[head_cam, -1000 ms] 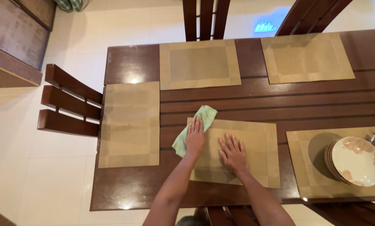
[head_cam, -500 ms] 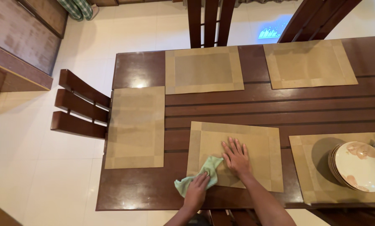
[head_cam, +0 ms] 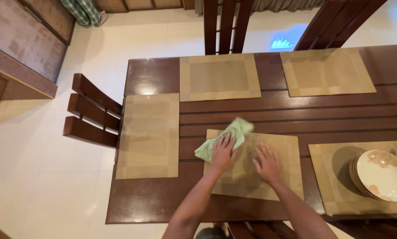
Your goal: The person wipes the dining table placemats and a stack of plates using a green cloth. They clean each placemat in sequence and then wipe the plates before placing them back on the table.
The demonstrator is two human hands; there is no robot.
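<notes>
The left hand [head_cam: 223,152] presses flat on a green cloth [head_cam: 227,136] at the far left corner of the placemat [head_cam: 280,177] by the table's [head_cam: 154,203] near edge — the right hand [head_cam: 267,163] lies open, palm down, on that placemat, grasping nothing.

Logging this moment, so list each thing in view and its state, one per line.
Green cloth: crumpled, pressed on the near mat's far left corner.
Left hand: flat on the cloth.
Right hand: spread flat, bare, on the near mat.
Near mat: flat, slightly askew.
Other mats: flat, bare.
Plates: stacked on the right mat.
Side chair: pushed against the table end.
</notes>
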